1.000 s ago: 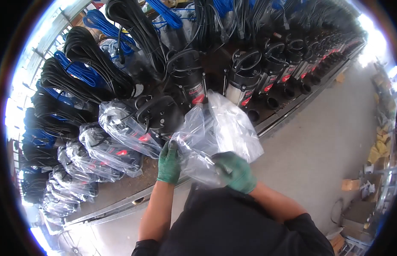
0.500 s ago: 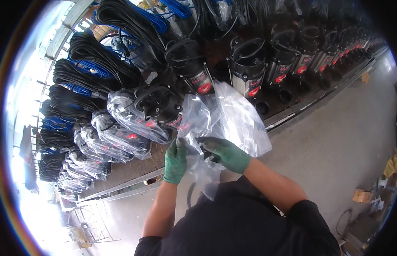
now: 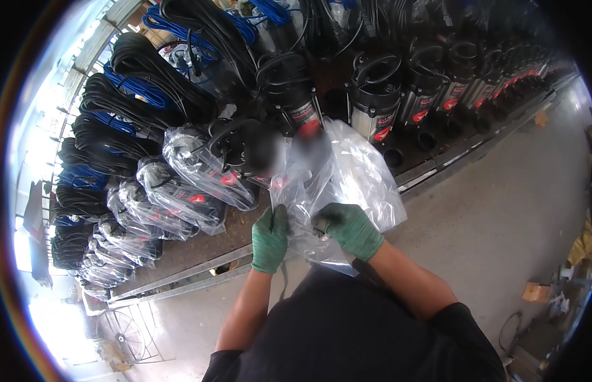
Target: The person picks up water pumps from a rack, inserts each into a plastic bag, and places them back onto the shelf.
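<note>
Both my hands wear green work gloves with dark fingertips and grip a clear plastic bag in front of my body. My left hand (image 3: pixel 269 240) pinches the bag's left edge, thumb and fingers together. On the other side my right hand (image 3: pixel 353 232) has its fingers curled in on the film. The clear plastic bag (image 3: pixel 366 181) spreads up and right from my hands, over the bench edge, and partly veils a black and silver pump (image 3: pixel 300 105). Just beyond my left hand, an unwrapped black-topped pump (image 3: pixel 235 149) leans on the bench.
Several bagged pumps (image 3: pixel 206 169) lie along the bench to the left, with coiled black cables (image 3: pixel 159 76) and blue cords (image 3: pixel 135 88) behind. Bare upright pumps (image 3: pixel 375 99) run off to the right. A metal rail (image 3: pixel 429 172) edges the bench; a cardboard box (image 3: pixel 536 292) sits at lower right.
My right hand has shifted slightly right, and its fingers have curled in more. The lower part of the bag now spreads wider below my hands. My left hand has moved slightly right.
</note>
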{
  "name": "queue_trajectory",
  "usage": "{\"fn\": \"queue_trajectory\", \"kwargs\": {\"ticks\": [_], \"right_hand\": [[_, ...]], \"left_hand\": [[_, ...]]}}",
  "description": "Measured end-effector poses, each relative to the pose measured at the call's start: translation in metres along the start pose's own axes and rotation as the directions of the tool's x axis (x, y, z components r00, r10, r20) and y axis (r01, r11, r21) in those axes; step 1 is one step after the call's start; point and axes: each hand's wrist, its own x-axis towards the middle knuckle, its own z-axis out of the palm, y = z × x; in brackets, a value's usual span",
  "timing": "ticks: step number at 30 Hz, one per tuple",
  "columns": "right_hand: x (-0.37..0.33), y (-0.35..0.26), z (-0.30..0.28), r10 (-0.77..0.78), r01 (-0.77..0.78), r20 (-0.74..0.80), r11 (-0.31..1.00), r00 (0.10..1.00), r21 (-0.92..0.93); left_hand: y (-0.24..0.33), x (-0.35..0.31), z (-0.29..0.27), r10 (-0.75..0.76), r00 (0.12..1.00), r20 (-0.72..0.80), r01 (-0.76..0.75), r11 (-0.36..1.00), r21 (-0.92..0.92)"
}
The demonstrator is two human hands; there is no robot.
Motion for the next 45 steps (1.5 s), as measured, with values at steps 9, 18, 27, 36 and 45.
{"fn": "queue_trajectory", "kwargs": {"ticks": [9,18,27,36,45], "right_hand": [[0.002,-0.002,0.019,-0.068,0.048,-0.15,0.99,0.986,-0.136],[0.007,0.002,0.026,-0.018,0.017,-0.038,0.999,0.999,-0.043],[0.011,0.004,0.033,-0.092,0.055,0.12,0.959,0.989,0.278],[0.02,0.039,0.019,0.208,-0.058,-0.104,0.651,0.973,0.757],[0.042,0.041,0.019,0.231,-0.127,-0.033,0.642,0.972,0.756]], "left_hand": [[-0.007,0.002,-0.007,-0.01,0.999,-0.043,0.007,0.996,-0.084],[0.025,-0.008,-0.04,0.252,0.964,0.084,-0.257,0.964,0.066],[0.009,-0.008,-0.038,0.208,0.878,0.432,-0.053,0.937,-0.344],[-0.028,-0.023,-0.048,-0.162,0.969,0.189,0.213,0.149,-0.966],[-0.066,-0.05,-0.088,-0.335,0.939,0.08,0.258,0.531,-0.807]]}}
